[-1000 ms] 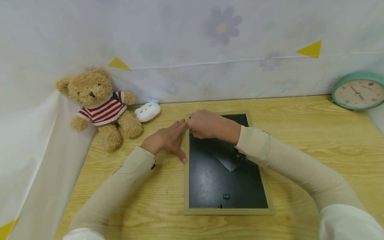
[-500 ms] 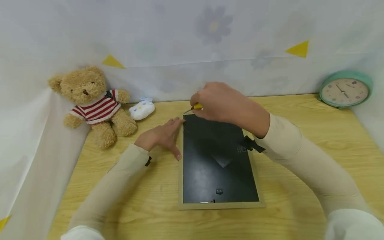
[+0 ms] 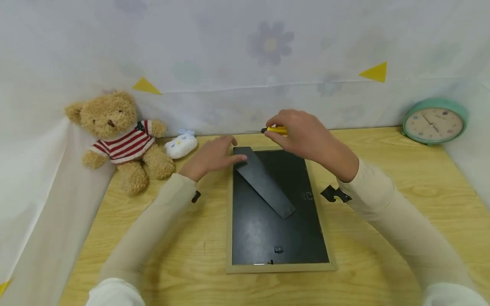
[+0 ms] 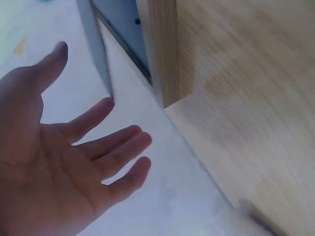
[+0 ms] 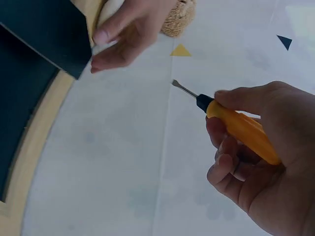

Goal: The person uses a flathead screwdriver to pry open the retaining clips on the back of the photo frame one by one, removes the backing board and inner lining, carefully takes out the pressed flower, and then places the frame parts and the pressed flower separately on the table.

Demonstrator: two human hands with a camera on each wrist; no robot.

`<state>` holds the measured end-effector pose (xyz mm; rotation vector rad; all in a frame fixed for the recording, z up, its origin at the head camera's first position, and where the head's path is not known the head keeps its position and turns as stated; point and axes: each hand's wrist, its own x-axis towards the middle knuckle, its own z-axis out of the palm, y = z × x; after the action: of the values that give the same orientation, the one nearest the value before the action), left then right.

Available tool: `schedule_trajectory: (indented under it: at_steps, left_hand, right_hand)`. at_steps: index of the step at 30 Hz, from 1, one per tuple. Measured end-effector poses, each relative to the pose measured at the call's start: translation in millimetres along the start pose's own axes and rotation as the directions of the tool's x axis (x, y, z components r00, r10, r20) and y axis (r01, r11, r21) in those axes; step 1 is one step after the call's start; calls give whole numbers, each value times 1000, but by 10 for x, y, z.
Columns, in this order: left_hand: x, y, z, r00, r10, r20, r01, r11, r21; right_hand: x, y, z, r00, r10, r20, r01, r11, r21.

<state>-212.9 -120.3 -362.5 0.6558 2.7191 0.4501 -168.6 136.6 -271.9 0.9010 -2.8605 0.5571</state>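
A picture frame [image 3: 281,268] with a pale wooden border lies back-up, its black backing board [image 3: 260,238] showing. Across that board slants a dark stand leg [image 3: 266,182], its far end lifted off the board in the left wrist view. My left hand [image 3: 214,157] is at this far end, thumb over it and fingers spread; in the left wrist view the index fingertip appears to meet its tip. Beyond the frame's far edge, my right hand [image 3: 306,134] grips the yellow handle of a flat-tipped screwdriver [image 5: 241,128]. The screwdriver's tip points left and touches nothing.
A teddy bear [image 3: 130,142] in a striped shirt sits at the back left. Beside it lies a small white plush [image 3: 181,145]. A green round clock [image 3: 434,121] stands at the far right. White patterned cloth [image 3: 214,51] hangs behind the wooden table [image 3: 383,178].
My right hand has drawn the screwdriver away from the frame's far left corner, finally to the right. My left hand has shifted from the frame's left edge onto the stand leg, now raised.
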Motion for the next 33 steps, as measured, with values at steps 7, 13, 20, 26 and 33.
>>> schedule_trajectory:
  at_steps: [7, 13, 20, 26, 33]
  left_hand:
    - [255, -131, -15, 984, 74, 164, -63, 996, -71]
    - [307, -174, -34, 969, 94, 229, -75, 993, -94]
    - [340, -178, 18, 977, 74, 199, -60, 996, -73]
    - [340, -140, 28, 980, 45, 192, -32, 997, -70]
    - [257, -86, 51, 969, -19, 245, 43, 995, -94]
  right_hand:
    - [-186, 218, 194, 996, 83, 44, -88, 990, 112]
    - [-430, 400, 311, 956, 229, 183, -257, 955, 148]
    - [-683, 489, 576, 900, 313, 303, -364, 923, 125]
    - [-728, 384, 723, 919, 309, 245, -341, 934, 104]
    - [-727, 280, 779, 905, 268, 330, -341, 920, 190]
